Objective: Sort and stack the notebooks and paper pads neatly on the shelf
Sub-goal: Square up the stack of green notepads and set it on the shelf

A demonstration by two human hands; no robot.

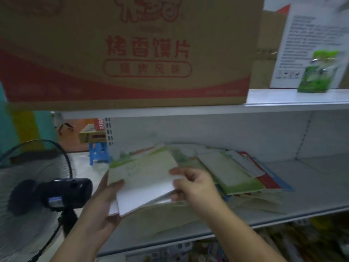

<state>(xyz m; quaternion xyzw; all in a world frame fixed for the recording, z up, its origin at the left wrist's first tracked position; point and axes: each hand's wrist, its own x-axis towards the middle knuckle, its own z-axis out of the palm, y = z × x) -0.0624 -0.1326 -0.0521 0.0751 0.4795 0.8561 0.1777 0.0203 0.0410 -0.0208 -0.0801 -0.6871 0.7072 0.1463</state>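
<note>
A small stack of green-and-white notebooks is held above the white shelf. My left hand grips the stack's left lower corner, thumb on top. My right hand pinches its right edge, thumb on the cover and fingers underneath. Behind and to the right, more notebooks and pads lie fanned out untidily on the shelf, green-edged ones over a red one and a blue one. A loose pale sheet lies under the held stack near the shelf's front edge.
A large cardboard box with red print sits on the upper shelf, overhanging its edge, beside a white box with a green packet. A black standing fan is at the left. A blue stool stands on the floor behind.
</note>
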